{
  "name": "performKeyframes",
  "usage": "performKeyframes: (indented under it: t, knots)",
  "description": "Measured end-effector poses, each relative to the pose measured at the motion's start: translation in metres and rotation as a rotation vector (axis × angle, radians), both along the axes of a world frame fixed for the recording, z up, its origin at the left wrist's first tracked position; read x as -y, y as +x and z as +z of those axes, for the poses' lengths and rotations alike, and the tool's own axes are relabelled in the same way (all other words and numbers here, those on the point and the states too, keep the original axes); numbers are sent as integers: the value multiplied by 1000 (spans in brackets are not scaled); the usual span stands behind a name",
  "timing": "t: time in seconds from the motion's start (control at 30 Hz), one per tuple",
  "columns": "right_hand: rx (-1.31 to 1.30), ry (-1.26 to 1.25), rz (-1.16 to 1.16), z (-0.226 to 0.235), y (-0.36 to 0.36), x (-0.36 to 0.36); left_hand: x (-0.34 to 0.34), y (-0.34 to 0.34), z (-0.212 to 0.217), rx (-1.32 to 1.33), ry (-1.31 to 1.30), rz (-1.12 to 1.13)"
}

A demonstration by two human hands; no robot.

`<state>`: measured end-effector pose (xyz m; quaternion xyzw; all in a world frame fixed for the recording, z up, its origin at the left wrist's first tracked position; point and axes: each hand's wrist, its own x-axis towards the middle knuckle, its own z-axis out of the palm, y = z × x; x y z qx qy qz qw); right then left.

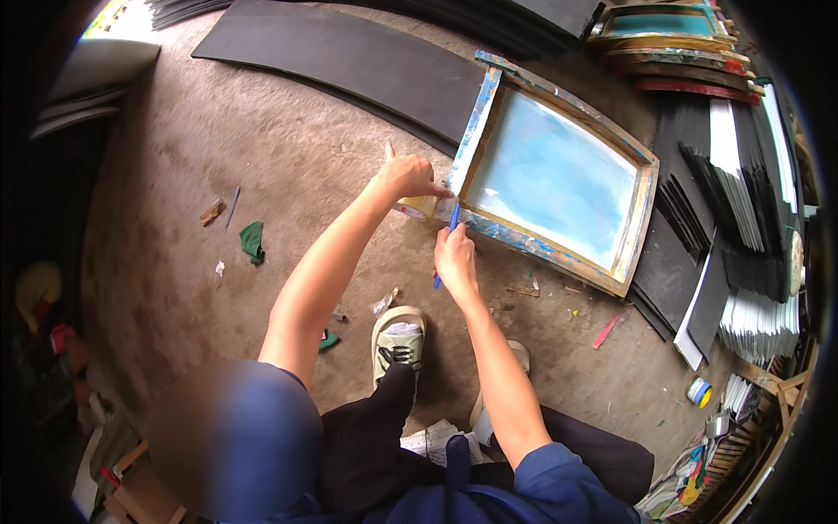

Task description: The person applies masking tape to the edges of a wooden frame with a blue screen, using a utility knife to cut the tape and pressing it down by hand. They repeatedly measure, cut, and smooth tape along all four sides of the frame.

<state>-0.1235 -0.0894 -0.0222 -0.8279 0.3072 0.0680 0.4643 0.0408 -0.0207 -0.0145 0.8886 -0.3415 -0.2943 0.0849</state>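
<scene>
A wooden screen-printing frame [642,205] with blue paint smears stands tilted on the floor, its mesh [559,166] stained pale blue. At its near left corner is my left hand [406,177], the thumb pressed to the wood and the little finger raised. The other fingers curl over a yellowish roll of tape [417,207], whose far side they hide. My right hand [456,260] is closed round a slim blue pen-like tool [455,216]. Its tip meets the same corner, just beside my left thumb. Whether the tool is a pen or a cutter cannot be made out.
Long black sheets [349,65] lie beyond the frame. Stacked black and white sheets [733,175] fill the right side, with more frames [681,44] piled behind them. A small tin [698,392] lies at lower right. Green scraps [251,242] litter the concrete floor [175,288] near my shoe [399,345].
</scene>
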Motion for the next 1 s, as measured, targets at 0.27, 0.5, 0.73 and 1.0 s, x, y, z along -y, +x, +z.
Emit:
performKeyframes:
  t: [0.27, 0.5, 0.73, 1.0]
  knots:
    - [-27, 20, -4, 6, 5, -1, 3, -2, 0, 1, -97, 8]
    - [-136, 178, -33, 19, -12, -12, 4, -3, 3, 17, -83, 5]
    - [-9, -118, 32, -27, -60, -20, 7, -6, 1, 32, -75, 2]
    - [33, -438, 207, 22, 26, 55, -14, -17, 7, 190, -166, -17]
